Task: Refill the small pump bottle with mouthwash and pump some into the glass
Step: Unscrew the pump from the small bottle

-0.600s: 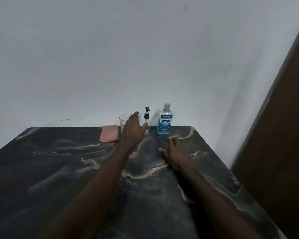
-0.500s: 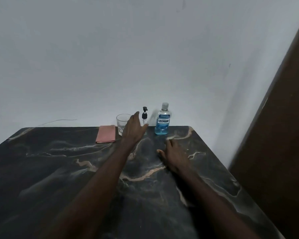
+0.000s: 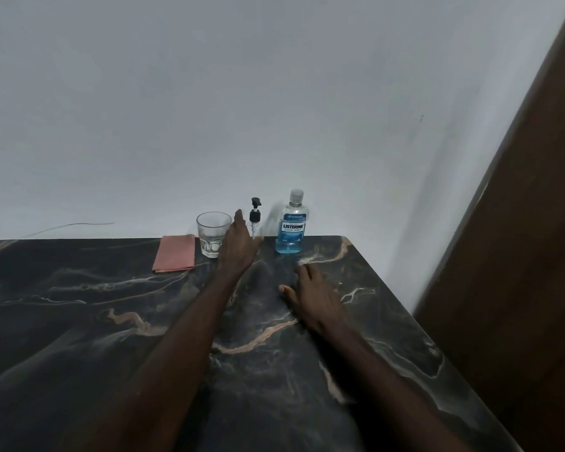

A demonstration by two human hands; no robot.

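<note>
A small clear pump bottle (image 3: 255,220) with a black pump head stands at the table's far edge. My left hand (image 3: 237,244) reaches up to it with straight fingers; its lower body is hidden behind the hand, and whether they touch I cannot tell. Left of the hand stands an empty clear glass (image 3: 212,233). Right of the pump bottle stands a capped mouthwash bottle (image 3: 291,225) with blue liquid low inside. My right hand (image 3: 310,295) lies flat on the table, in front of the mouthwash bottle and apart from it.
A folded pink cloth (image 3: 175,257) lies left of the glass. The dark marbled table (image 3: 95,321) ends at a pale wall behind; a brown wooden panel (image 3: 519,256) runs along the right side.
My left hand has stayed at the pump bottle and my right hand has stayed on the table. The view has shifted slightly.
</note>
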